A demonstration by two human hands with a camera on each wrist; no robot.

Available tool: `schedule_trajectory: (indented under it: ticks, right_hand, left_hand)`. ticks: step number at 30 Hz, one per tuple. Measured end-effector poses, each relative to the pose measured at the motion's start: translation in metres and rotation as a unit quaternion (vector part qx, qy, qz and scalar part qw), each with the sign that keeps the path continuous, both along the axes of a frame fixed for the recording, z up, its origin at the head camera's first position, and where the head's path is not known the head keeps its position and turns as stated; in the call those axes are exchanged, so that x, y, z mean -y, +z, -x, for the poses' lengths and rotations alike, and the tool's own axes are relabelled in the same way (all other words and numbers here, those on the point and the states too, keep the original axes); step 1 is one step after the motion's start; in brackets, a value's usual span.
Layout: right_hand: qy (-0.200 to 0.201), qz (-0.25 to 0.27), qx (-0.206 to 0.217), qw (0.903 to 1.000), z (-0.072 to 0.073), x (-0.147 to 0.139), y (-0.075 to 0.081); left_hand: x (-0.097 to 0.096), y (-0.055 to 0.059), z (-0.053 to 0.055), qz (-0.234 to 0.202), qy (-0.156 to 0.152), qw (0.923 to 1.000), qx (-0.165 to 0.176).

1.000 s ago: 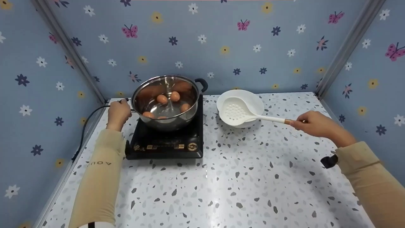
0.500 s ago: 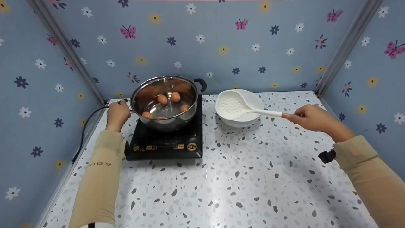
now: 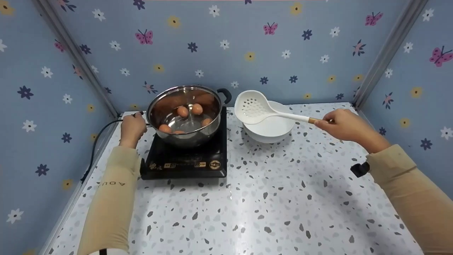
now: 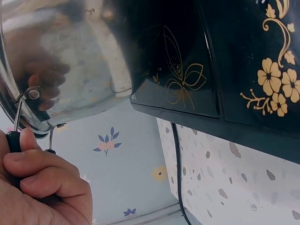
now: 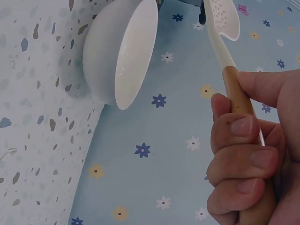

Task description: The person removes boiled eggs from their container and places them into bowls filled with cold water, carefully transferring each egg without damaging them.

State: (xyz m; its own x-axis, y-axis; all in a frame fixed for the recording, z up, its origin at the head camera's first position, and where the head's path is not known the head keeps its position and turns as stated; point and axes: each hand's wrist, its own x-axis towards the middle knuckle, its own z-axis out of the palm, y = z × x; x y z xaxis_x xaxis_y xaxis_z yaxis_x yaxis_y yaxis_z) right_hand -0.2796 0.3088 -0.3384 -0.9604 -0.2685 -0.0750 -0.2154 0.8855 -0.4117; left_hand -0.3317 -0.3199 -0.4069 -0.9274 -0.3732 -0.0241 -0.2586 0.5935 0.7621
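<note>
In the head view my left hand grips the near-left handle of a steel pot. The left wrist view shows curled fingers round the black pot handle. Several brown eggs lie at the bottom of the pot. My right hand holds a white slotted spoon by its wooden handle, thumb along one side and fingers wrapped round. The spoon's head has nothing in it. It hangs over the left edge of a white bowl, between bowl and pot.
Under the pot is a black induction cooker, its cord running off along the left wall. A speckled white tabletop carries everything. Flowered blue panels close off the back and both sides.
My right hand has raised the slotted spoon from over the bowl and moved it left, toward the pot. The left hand has stayed on the pot handle.
</note>
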Motion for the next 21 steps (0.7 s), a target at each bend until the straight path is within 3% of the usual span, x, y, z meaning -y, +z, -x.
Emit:
schedule_trajectory:
  ticks: [21]
  right_hand:
    - [-0.011, -0.005, -0.035, 0.9993, 0.009, 0.044, 0.023]
  left_hand:
    - [-0.002, -0.001, -0.001, 0.012, 0.010, 0.9998, -0.016]
